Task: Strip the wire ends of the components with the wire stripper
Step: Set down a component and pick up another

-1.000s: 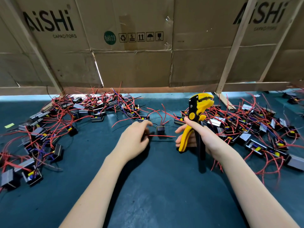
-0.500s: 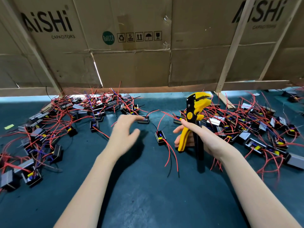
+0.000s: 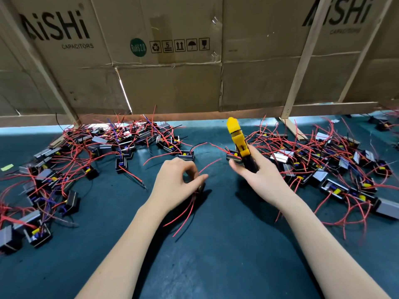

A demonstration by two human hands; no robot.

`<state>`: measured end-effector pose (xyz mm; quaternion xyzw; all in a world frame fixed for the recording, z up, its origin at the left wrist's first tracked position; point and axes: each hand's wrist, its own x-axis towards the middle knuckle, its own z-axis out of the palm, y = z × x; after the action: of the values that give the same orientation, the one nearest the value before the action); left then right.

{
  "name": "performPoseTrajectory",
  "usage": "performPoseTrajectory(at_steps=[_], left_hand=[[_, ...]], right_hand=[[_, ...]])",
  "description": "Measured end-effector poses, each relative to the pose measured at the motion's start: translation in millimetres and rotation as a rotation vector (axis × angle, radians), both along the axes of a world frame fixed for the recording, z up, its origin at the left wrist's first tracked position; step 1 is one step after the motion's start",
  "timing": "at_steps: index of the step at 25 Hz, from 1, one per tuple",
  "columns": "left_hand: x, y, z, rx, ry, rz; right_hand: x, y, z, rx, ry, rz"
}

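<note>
Honestly, that light component [image 3: 199, 189] pinched under her left hand [image 3: 174, 184] trails floppy wires [image 3: 185, 214], best gripped by its rigid body, while her right hand [image 3: 257, 175] clasps the wire stripper [image 3: 239, 143].

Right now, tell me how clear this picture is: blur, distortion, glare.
Head view: wide-angle bending curves the wooden struts and cardboard wall; the far right edge smears with motion blur; a bright strip glares under the wall at left; the hands and yellow wire stripper stay fairly sharp; soft shadows fall on the dark mat beneath the forearms.
</note>
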<state>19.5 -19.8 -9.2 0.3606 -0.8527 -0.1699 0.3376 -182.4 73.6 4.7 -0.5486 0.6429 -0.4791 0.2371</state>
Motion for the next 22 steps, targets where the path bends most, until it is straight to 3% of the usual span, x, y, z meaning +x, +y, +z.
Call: performPoseTrajectory(at_steps=[3,6,8,12,22], left_hand=[[1,-2,-4,0.057,-0.062,-0.013],[-4,-2,-8,0.031,-0.117,0.034],[-6,-1,-11,0.040,-0.052,0.049],[-6,0,-9,0.175,0.129,0.007],[-4,2,-6,0.251,0.166,-0.041]], right_hand=[[-8,0,-1,-0.088,0.306,-0.280],[-22,-2,-6,-0.013,0.710,-0.517],[-30,-2,-12,0.033,0.846,-0.586],[-37,-4,-20,0.027,0.974,-0.668],[-36,-6,-23,0.046,1.033,-0.721]])
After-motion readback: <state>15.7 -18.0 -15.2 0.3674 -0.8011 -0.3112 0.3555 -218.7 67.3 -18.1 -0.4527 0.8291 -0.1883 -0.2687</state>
